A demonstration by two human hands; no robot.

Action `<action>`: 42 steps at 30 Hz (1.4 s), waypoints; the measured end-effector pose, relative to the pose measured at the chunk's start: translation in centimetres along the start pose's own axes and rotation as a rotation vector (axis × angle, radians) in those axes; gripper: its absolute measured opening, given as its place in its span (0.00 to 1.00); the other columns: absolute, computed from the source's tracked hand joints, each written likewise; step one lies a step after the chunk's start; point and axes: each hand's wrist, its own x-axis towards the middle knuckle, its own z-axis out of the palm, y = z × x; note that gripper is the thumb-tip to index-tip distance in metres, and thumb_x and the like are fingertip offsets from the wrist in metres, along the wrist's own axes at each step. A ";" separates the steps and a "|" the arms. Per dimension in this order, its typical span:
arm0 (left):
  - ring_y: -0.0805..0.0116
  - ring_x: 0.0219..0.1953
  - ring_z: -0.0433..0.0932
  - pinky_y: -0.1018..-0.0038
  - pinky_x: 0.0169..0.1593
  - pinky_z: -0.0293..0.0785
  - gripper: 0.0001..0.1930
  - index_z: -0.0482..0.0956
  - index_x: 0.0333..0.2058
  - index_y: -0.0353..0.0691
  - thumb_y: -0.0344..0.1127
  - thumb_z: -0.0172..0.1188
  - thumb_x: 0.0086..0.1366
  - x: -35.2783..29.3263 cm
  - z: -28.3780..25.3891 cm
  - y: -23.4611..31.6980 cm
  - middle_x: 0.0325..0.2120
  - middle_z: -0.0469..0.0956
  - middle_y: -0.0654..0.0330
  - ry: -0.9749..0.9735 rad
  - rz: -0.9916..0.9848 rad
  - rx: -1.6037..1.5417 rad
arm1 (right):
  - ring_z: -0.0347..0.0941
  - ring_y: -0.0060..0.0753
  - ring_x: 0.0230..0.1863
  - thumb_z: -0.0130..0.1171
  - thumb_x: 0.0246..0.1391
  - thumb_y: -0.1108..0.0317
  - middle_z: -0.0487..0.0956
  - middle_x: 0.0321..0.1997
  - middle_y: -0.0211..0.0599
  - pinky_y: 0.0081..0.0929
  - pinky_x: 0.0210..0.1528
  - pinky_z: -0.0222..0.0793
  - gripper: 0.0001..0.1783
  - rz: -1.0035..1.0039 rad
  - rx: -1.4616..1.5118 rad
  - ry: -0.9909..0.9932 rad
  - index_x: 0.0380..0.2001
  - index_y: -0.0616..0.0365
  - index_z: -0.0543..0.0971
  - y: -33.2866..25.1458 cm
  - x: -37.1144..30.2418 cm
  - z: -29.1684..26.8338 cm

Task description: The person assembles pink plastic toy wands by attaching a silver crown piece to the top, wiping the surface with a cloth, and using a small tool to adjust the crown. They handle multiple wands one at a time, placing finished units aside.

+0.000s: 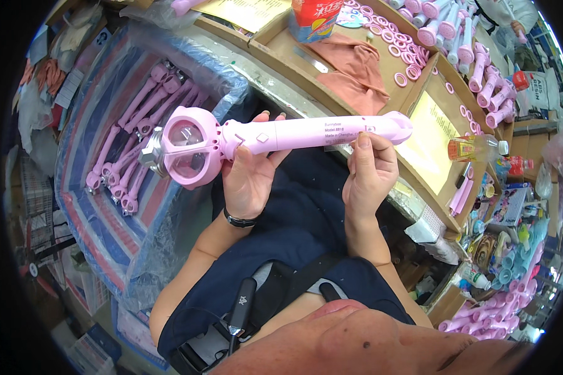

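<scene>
A pink plastic toy wand (303, 133) lies level across both my hands, over my lap. Its round head, with a clear dome and a silver gem-shaped tip, points left, and dark print runs along the handle. My left hand (249, 186) is wrapped round the wand near the neck, thumb in front and fingertips showing behind. Thumb and fingers of my right hand (370, 175) pinch the lower edge of the handle towards its right end. Whether a small piece sits in that pinch cannot be made out.
At left, a striped plastic-lined bag (100, 240) holds several similar wands (131, 134). Cardboard trays (419, 103) on the bench carry pink rings (406, 50), a salmon cloth (353, 72) and yellow sheets. Pink handles (488, 81) and a plastic bottle (475, 149) stand at right.
</scene>
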 end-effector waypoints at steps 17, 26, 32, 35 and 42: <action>0.48 0.64 0.56 0.46 0.64 0.55 0.23 0.62 0.56 0.52 0.37 0.57 0.64 0.2 0.1 -0.3 0.60 0.61 0.53 -0.126 0.069 0.023 | 0.67 0.19 0.23 0.58 0.56 0.73 0.77 0.29 0.36 0.15 0.26 0.64 0.06 -0.074 -0.068 -0.055 0.36 0.65 0.75 0.6 0.2 -0.3; 0.48 0.65 0.56 0.46 0.64 0.54 0.24 0.61 0.57 0.52 0.39 0.57 0.64 0.1 0.2 -0.3 0.60 0.60 0.51 -0.112 0.070 0.057 | 0.67 0.18 0.22 0.59 0.56 0.73 0.77 0.29 0.36 0.15 0.25 0.65 0.06 -0.092 -0.062 -0.044 0.35 0.65 0.75 1.0 0.3 -0.5; 0.47 0.64 0.56 0.46 0.64 0.54 0.26 0.57 0.57 0.52 0.38 0.58 0.63 0.1 0.2 -0.5 0.60 0.60 0.51 -0.132 0.114 0.099 | 0.68 0.18 0.22 0.58 0.56 0.73 0.77 0.29 0.36 0.15 0.25 0.66 0.06 -0.099 -0.106 -0.038 0.34 0.65 0.75 1.2 0.4 -0.5; 0.47 0.64 0.56 0.46 0.64 0.54 0.28 0.54 0.57 0.52 0.38 0.59 0.63 -0.1 0.3 -0.7 0.60 0.60 0.50 -0.157 0.155 0.128 | 0.67 0.11 0.26 0.59 0.55 0.76 0.76 0.30 0.29 0.09 0.28 0.63 0.05 -0.106 -0.104 -0.057 0.35 0.62 0.74 1.2 0.2 -0.4; 0.43 0.63 0.58 0.47 0.65 0.50 0.34 0.51 0.57 0.50 0.44 0.63 0.59 -0.4 -0.1 -0.1 0.58 0.63 0.50 -0.359 0.386 0.599 | 0.62 0.13 0.28 0.65 0.49 0.73 0.67 0.31 0.26 0.10 0.30 0.59 0.19 -0.196 -0.314 -0.015 0.42 0.60 0.68 2.1 1.0 -1.0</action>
